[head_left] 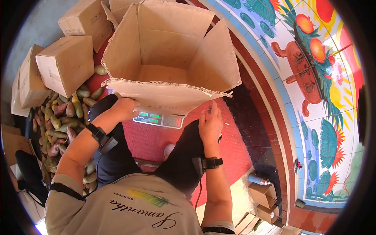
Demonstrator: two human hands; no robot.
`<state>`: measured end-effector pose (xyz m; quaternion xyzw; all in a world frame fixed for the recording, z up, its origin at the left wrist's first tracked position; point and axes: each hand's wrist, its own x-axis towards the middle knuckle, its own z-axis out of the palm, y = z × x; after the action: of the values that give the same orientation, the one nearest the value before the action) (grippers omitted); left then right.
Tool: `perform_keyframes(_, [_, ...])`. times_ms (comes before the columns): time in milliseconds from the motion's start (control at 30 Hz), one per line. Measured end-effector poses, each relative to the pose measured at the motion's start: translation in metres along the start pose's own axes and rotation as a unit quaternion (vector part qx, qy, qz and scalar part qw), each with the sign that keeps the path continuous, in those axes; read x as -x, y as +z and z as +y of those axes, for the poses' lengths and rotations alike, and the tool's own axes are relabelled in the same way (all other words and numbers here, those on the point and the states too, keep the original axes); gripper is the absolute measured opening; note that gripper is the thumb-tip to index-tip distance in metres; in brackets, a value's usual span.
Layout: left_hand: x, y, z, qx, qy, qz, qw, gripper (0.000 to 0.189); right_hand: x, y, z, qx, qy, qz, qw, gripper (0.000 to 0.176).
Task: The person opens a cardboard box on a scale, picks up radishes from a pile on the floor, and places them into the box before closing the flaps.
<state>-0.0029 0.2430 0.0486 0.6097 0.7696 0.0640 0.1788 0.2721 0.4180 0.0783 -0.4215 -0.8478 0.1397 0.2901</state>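
A large brown cardboard box (164,74) stands in front of me with its flaps up and nothing inside. Beneath its near side shows a digital scale (174,121) with lit green displays. My left hand (125,109) is closed, with bent fingers at the lower left of the box's near flap, just above the scale. By the lower right of the same flap is my right hand (210,124), fingers stretched upward and apart, holding nothing. Both wrists carry dark straps with small devices.
Sweet potatoes (62,121) lie heaped on the left, with several closed cartons (66,64) behind them. Red matting (231,149) covers the floor around the scale. A painted tile wall (313,98) curves along the right. Small open cartons (263,195) and a blue bottle (258,179) stand at lower right.
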Motion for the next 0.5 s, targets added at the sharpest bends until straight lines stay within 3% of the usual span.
perform_keyframes(500, [0.0006,0.0005,-0.0009,-0.009,-0.005,-0.002,1.000,0.030,-0.0001,-0.0026,-0.0017,0.006,-0.002,-0.011,1.000,0.046])
